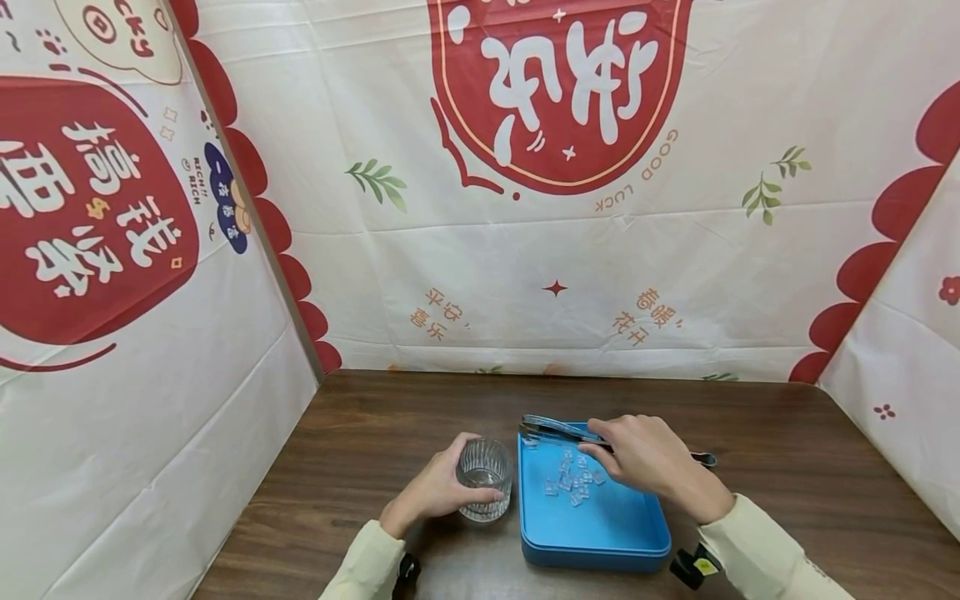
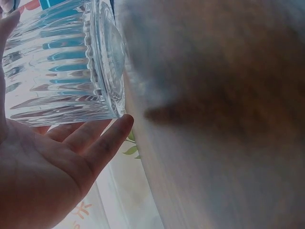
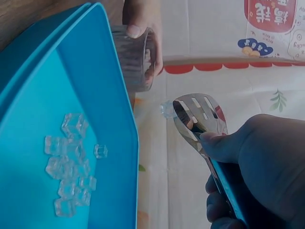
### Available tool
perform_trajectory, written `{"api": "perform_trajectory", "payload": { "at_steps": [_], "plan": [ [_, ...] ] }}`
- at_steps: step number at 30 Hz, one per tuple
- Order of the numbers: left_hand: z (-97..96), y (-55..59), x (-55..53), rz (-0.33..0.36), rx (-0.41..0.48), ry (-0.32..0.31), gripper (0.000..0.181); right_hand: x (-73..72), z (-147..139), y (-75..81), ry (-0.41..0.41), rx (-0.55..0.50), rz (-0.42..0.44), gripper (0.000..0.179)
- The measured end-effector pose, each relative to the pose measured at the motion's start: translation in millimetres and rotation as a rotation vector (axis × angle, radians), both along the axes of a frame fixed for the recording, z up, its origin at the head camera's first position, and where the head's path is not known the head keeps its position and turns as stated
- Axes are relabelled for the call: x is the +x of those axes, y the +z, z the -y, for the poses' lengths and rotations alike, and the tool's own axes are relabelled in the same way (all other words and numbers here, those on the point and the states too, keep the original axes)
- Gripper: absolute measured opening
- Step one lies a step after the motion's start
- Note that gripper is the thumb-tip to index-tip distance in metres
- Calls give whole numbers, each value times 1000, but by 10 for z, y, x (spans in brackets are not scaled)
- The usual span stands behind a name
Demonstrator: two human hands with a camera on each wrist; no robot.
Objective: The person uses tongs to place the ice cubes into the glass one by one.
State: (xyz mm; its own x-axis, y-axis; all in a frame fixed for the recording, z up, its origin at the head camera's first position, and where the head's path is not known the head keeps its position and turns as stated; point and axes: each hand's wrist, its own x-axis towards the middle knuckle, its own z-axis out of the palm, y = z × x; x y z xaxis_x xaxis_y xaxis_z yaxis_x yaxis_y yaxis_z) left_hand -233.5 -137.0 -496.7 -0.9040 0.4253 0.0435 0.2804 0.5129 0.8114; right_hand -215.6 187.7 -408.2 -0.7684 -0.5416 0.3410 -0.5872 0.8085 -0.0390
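Note:
My left hand (image 1: pixel 438 486) grips a clear ribbed glass tumbler (image 1: pixel 484 454), thumb on the near side and fingers round the far side. The glass stands upright just left of a blue tray (image 1: pixel 600 529). Above the tray's right part, my right hand (image 1: pixel 648 458) holds metal serving tongs (image 1: pixel 555 428), whose slotted heads point left toward the tray's far left corner. A clear cube (image 3: pixel 167 109) is at the tip of the tongs in the right wrist view. Several more clear cubes (image 3: pixel 67 171) lie clustered in the tray.
The brown wooden table (image 1: pixel 375 433) carries everything. White printed cloth (image 1: pixel 480 275) hangs behind it and at both sides. Raised walls run round the blue tray. A dark wrist device (image 1: pixel 693 567) is near the tray's right front corner.

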Motion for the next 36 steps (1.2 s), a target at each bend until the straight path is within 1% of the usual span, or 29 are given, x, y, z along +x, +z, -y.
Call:
{"api": "perform_trajectory", "payload": {
  "at_steps": [3, 6, 9, 15, 24, 29, 33, 36],
  "plan": [
    [-2, -1, 0, -9, 5, -3, 81, 9, 49, 23, 29, -13, -25, 25],
    [-5, -8, -2, -16, 13, -6, 80, 13, 101, 43, 54, -19, -39, 21],
    [-5, -14, -4, -15, 15, -7, 80, 13, 156, 55, 66, -17, -30, 18],
    [-2, -21, -10, -10, 14, -7, 81, 14, 268, 55, 88, -17, -6, 19],
    [-13, -4, 1, -21, 10, -3, 80, 5, 380, 18, 146, -15, -30, 23],
    [-13, -5, 3, -16, -8, 8, 82, 6, 401, -6, 146, -14, -4, 27],
    [-12, -8, 0, -20, -24, 11, 85, 8, 407, -18, 124, -13, 29, 23],
    [-14, -3, 3, -26, -33, 10, 86, 8, 406, -21, 109, -6, 46, 28]
  ]
}}
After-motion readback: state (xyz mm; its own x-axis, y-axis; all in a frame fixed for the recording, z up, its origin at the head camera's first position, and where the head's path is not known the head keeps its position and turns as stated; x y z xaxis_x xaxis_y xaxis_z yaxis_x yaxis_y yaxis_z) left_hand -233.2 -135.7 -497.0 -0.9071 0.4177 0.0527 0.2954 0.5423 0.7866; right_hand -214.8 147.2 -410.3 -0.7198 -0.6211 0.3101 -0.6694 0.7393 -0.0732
